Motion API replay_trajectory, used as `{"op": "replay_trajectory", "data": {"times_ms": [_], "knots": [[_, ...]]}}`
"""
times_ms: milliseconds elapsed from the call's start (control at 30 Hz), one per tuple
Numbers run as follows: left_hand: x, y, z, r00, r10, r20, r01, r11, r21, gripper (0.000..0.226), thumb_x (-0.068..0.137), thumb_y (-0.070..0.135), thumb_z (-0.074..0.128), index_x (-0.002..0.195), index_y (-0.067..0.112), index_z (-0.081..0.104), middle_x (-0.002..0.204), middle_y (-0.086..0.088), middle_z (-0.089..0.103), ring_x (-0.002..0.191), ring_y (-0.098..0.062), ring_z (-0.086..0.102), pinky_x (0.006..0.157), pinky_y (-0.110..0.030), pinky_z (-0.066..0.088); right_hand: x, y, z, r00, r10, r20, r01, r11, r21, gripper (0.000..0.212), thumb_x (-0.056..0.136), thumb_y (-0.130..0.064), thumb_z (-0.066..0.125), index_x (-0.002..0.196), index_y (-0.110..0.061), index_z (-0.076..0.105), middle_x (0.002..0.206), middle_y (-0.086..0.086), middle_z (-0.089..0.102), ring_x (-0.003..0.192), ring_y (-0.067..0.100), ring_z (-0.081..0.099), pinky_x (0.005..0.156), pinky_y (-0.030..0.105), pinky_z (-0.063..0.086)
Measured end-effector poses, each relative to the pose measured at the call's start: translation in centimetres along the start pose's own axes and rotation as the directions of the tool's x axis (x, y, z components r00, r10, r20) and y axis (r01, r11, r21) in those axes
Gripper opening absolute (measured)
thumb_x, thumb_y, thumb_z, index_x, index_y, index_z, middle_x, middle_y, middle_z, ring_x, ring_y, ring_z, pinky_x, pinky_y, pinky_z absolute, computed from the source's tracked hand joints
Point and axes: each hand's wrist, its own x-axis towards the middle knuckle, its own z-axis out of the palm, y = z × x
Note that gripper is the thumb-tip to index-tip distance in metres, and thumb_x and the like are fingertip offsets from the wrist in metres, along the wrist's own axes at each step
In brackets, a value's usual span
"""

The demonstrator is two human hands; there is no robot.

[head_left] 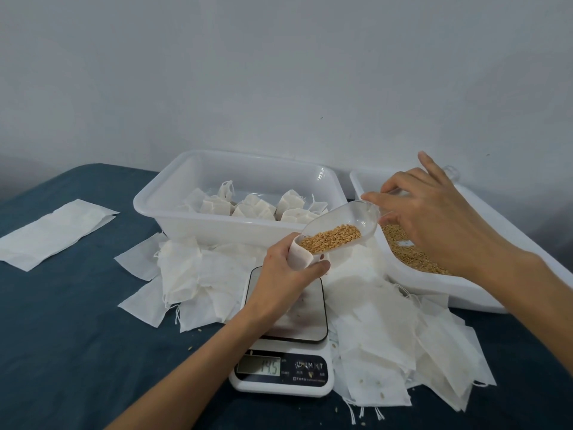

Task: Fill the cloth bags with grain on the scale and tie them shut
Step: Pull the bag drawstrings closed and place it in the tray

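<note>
I see a small white cloth bag (300, 255) held upright over the steel platform of a white digital kitchen scale (283, 336), with its mouth open. My left hand (286, 276) is curled around the bag, fingers and thumb wrapped about its body. I cannot tell whether the bag's bottom rests on the platform or hangs just above it, because the hand hides that part.

A clear plastic scoop (341, 226) is tilted down with its lip at the bag's mouth, and a heap of golden-brown grain (330, 239) lies in its lower end. My right hand (434, 218) pinches the scoop's handle end between the thumb and first fingers, while the other fingers are spread and raised.

The scale's display (258, 366) appears to read 14.5.

To the right of the scale I see a white plastic tray (483, 293), tipped toward me, with more grain (412, 254) piled in its near corner. Behind the scale stands a deep white plastic tub (192, 221) holding several filled, tied cloth bags (260, 207).

Loose empty white cloth bags (198, 274) lie heaped on both sides of the scale, and a flat stack of them (52, 231) sits well apart at the far left. Everything rests on a dark blue tabletop (62, 336), with a few stray grains scattered near the scale.
</note>
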Motion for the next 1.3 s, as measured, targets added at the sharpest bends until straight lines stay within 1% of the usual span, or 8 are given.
{"op": "replay_trajectory", "data": {"times_ms": [300, 433, 533, 600, 700, 1000, 1133, 1300], "knots": [[0.14, -0.08, 0.00, 1.000, -0.014, -0.007, 0.014, 1.000, 0.004, 0.030, 0.079, 0.032, 0.082, 0.107, 0.025, 0.071, 0.103, 0.006, 0.077, 0.093, -0.015, 0.070, 0.077, -0.030, 0.054, 0.02, -0.10, -0.07, 1.000, 0.003, 0.010, -0.003, 1.000, -0.005, 0.042, 0.075, 0.000, 0.083, 0.116, -0.008, 0.075, 0.093, 0.016, 0.066, 0.087, 0.038, 0.065, 0.114, 0.066, 0.028], [0.09, -0.01, 0.07, 1.000, -0.007, -0.004, 0.007, 1.000, -0.010, 0.029, 0.079, 0.030, 0.082, 0.105, 0.022, 0.071, 0.103, 0.003, 0.077, 0.095, -0.021, 0.071, 0.081, -0.030, 0.055, -0.04, -0.06, -0.11, 1.000, 0.000, 0.001, 0.000, 1.000, 0.000, 0.042, 0.076, 0.001, 0.082, 0.116, -0.008, 0.074, 0.094, 0.015, 0.066, 0.087, 0.037, 0.065, 0.114, 0.065, 0.027], [0.08, 0.08, 0.03, 1.000, -0.004, 0.003, 0.004, 1.000, -0.009, 0.023, 0.081, 0.027, 0.081, 0.101, 0.024, 0.071, 0.100, 0.004, 0.077, 0.088, -0.016, 0.070, 0.075, -0.030, 0.052, -0.02, -0.09, -0.07, 1.000, -0.008, -0.004, 0.008, 1.000, -0.005, 0.041, 0.076, -0.001, 0.082, 0.115, -0.008, 0.075, 0.093, 0.016, 0.065, 0.086, 0.038, 0.065, 0.114, 0.066, 0.028], [0.09, 0.07, 0.01, 1.000, -0.004, 0.004, 0.004, 1.000, -0.008, 0.025, 0.080, 0.028, 0.081, 0.103, 0.025, 0.071, 0.102, 0.005, 0.077, 0.091, -0.013, 0.071, 0.077, -0.030, 0.054, 0.01, -0.06, -0.06, 1.000, -0.010, -0.006, 0.010, 1.000, -0.010, 0.040, 0.076, -0.002, 0.082, 0.115, -0.008, 0.075, 0.093, 0.016, 0.065, 0.086, 0.038, 0.065, 0.113, 0.066, 0.028], [0.10, 0.04, 0.03, 1.000, -0.010, 0.002, 0.010, 1.000, -0.005, 0.030, 0.079, 0.028, 0.081, 0.107, 0.023, 0.072, 0.105, 0.004, 0.077, 0.097, -0.017, 0.072, 0.085, -0.031, 0.057, -0.02, 0.00, -0.01, 1.000, -0.010, -0.009, 0.010, 1.000, -0.013, 0.040, 0.076, -0.002, 0.082, 0.115, -0.008, 0.074, 0.093, 0.015, 0.065, 0.085, 0.037, 0.065, 0.113, 0.066, 0.028], [0.06, 0.15, 0.02, 1.000, 0.004, 0.009, -0.004, 1.000, -0.010, 0.024, 0.083, 0.022, 0.082, 0.103, 0.024, 0.071, 0.102, 0.006, 0.078, 0.094, -0.018, 0.072, 0.080, -0.024, 0.055, -0.04, 0.22, 0.20, 1.000, -0.015, -0.010, 0.014, 1.000, -0.017, 0.042, 0.076, -0.003, 0.083, 0.117, -0.010, 0.074, 0.094, 0.013, 0.064, 0.086, 0.035, 0.063, 0.114, 0.066, 0.028], [0.14, 0.00, 0.03, 1.000, 0.000, 0.007, 0.000, 1.000, -0.003, 0.024, 0.083, 0.023, 0.082, 0.104, 0.023, 0.071, 0.103, 0.004, 0.077, 0.097, -0.021, 0.071, 0.085, -0.033, 0.056, -0.09, 0.18, 0.21, 1.000, -0.013, -0.004, 0.013, 1.000, -0.017, 0.045, 0.076, 0.000, 0.083, 0.118, -0.010, 0.073, 0.095, 0.013, 0.064, 0.087, 0.035, 0.063, 0.114, 0.066, 0.028], [0.10, 0.00, 0.00, 1.000, 0.004, 0.004, -0.004, 1.000, -0.002, 0.025, 0.082, 0.024, 0.082, 0.105, 0.025, 0.071, 0.105, 0.005, 0.077, 0.100, -0.021, 0.071, 0.090, -0.036, 0.056, -0.07, 0.10, 0.08, 1.000, -0.012, -0.002, 0.012, 1.000, -0.017, 0.046, 0.075, 0.002, 0.083, 0.118, -0.009, 0.073, 0.094, 0.014, 0.064, 0.086, 0.036, 0.063, 0.114, 0.066, 0.028]]}}
